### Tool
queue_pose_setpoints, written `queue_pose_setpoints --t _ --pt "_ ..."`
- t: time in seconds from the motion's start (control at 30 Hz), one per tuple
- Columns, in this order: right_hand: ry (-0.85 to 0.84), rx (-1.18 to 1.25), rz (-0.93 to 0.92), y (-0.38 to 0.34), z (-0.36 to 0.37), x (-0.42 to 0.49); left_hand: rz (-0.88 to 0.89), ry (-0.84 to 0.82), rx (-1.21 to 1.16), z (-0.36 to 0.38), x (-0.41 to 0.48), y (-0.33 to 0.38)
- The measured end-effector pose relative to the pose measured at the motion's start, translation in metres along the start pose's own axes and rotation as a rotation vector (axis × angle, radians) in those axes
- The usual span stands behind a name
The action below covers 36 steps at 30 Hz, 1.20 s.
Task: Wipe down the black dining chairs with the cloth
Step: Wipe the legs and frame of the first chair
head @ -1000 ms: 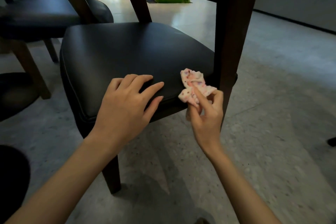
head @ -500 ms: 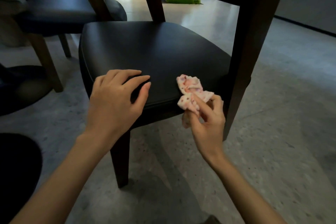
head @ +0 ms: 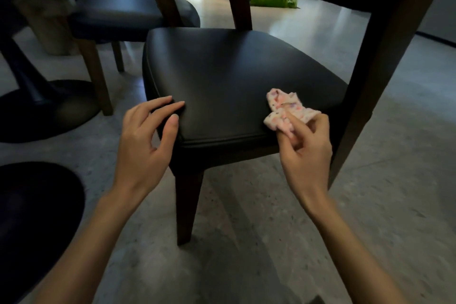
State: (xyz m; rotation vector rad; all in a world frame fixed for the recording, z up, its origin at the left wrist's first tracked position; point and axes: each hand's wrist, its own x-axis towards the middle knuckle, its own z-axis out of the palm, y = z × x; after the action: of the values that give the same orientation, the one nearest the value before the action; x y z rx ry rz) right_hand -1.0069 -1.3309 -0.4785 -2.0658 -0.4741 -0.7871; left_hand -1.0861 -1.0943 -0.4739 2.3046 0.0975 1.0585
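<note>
A black padded dining chair seat (head: 234, 76) on dark wooden legs fills the middle of the head view. My right hand (head: 306, 148) pinches a small pink patterned cloth (head: 286, 108) that lies on the seat's front right edge. My left hand (head: 145, 136) hovers at the seat's front left corner, fingers loosely spread, fingertips near or just touching the cushion. The chair's wooden back post (head: 375, 69) rises right of the cloth.
A second black chair (head: 123, 12) stands behind at the left, a third seat farther back. A round black table base (head: 44, 108) sits on the grey floor at left. A dark round shape (head: 32, 217) fills the lower left. Something green (head: 274, 0) lies on the far floor.
The view has shifted left, so the chair sits further right in frame. My left hand lifted from lying flat on the seat's front edge to its left corner. The cloth stays at the front right edge.
</note>
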Motion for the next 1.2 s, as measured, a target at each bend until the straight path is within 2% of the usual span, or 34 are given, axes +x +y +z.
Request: queue_pose_setpoints --t 0.2,0.33,0.43,0.57,0.67,0.73,0.83,0.93,1.03,1.13,1.2 --pt "-0.294 -0.003 -0.378 -0.081 0.032 -0.009 -0.044 0.007 -0.054 -0.013 -0.008 -0.014" --pt "-0.412 -0.035 -0.517 -0.103 0.043 -0.01 -0.16 0.004 -0.225 -0.027 -0.015 -0.015" --pt "-0.422 0.001 -0.561 -0.093 0.034 -0.019 -0.243 -0.091 -0.448 -0.041 -0.024 -0.012" --pt "-0.504 0.111 -0.563 -0.075 0.029 -0.043 -0.387 -0.31 -0.744 -0.056 -0.039 -0.012" --pt "-0.617 0.134 -0.528 -0.056 0.026 -0.062 -0.393 -0.416 -0.694 -0.052 -0.054 -0.007" --pt "-0.643 0.198 -0.498 -0.049 0.025 -0.069 -0.411 -0.378 -0.646 -0.042 -0.064 -0.003" --pt "-0.508 0.337 -0.369 -0.046 0.029 -0.072 -0.444 -0.254 -0.668 -0.025 -0.075 -0.002" --pt "-0.422 0.485 -0.026 -0.051 0.033 -0.079 -0.456 -0.254 -0.674 -0.019 -0.082 -0.006" --pt "-0.507 0.57 0.361 -0.05 0.04 -0.091 -0.536 -0.363 -0.658 -0.018 -0.093 -0.016" --pt "-0.639 0.517 0.609 -0.039 0.044 -0.104 -0.652 -0.486 -0.53 -0.018 -0.108 -0.028" --pt "-0.637 0.59 0.803 -0.033 0.042 -0.111 -0.811 -0.443 -0.577 -0.021 -0.117 -0.035"
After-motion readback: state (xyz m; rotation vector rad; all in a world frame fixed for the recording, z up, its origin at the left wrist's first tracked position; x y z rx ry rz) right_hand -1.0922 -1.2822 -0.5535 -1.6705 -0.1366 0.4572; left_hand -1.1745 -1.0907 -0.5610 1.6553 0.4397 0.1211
